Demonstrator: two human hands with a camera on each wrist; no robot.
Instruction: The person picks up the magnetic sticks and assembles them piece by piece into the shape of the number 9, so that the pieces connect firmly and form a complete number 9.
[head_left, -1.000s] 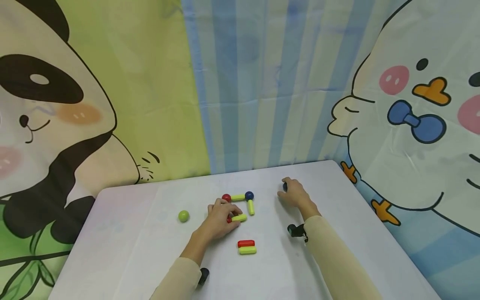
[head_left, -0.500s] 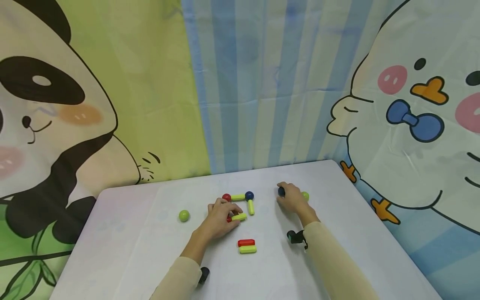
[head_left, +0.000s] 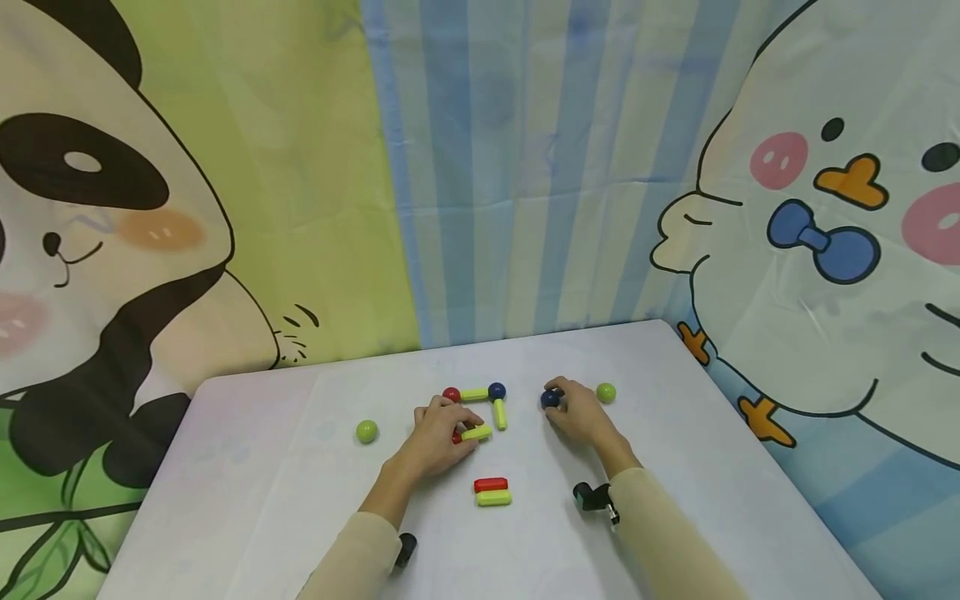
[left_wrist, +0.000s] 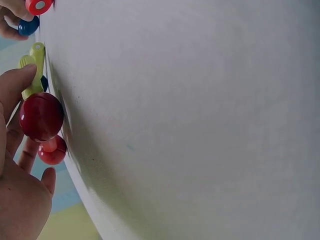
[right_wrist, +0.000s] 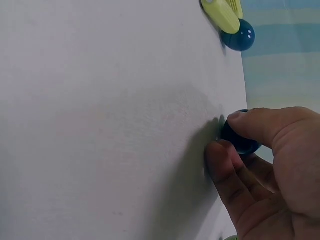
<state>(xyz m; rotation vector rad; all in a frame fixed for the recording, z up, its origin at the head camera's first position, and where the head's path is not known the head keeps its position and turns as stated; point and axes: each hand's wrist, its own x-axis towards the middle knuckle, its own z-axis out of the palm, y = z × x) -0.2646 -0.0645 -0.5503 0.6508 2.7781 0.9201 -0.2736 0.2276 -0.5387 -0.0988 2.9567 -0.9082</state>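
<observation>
My right hand (head_left: 583, 412) pinches a dark blue ball (head_left: 550, 399) between thumb and fingers, low over the white table; in the right wrist view the same ball (right_wrist: 241, 136) shows at the thumb tip. My left hand (head_left: 435, 437) holds a yellow-green stick (head_left: 477, 433) that is joined to a red ball (left_wrist: 42, 117), its thumb lying on the stick. Beyond it the joined pieces continue: another red ball (head_left: 451, 395), a yellow-green stick (head_left: 474, 394), a blue ball (head_left: 497, 391) and a stick (head_left: 500, 414) pointing toward me. A red link between the two red balls shows in the left wrist view.
One green ball (head_left: 367, 431) lies left of the left hand, another green ball (head_left: 606, 392) just right of the right hand. A loose red stick (head_left: 491, 484) and yellow-green stick (head_left: 494, 498) lie side by side nearer me. Printed cloth hangs behind the table (head_left: 300, 467).
My right hand has moved left and nearer with the blue ball, uncovering the green ball on the right. The left hand and the joined pieces stay in place.
</observation>
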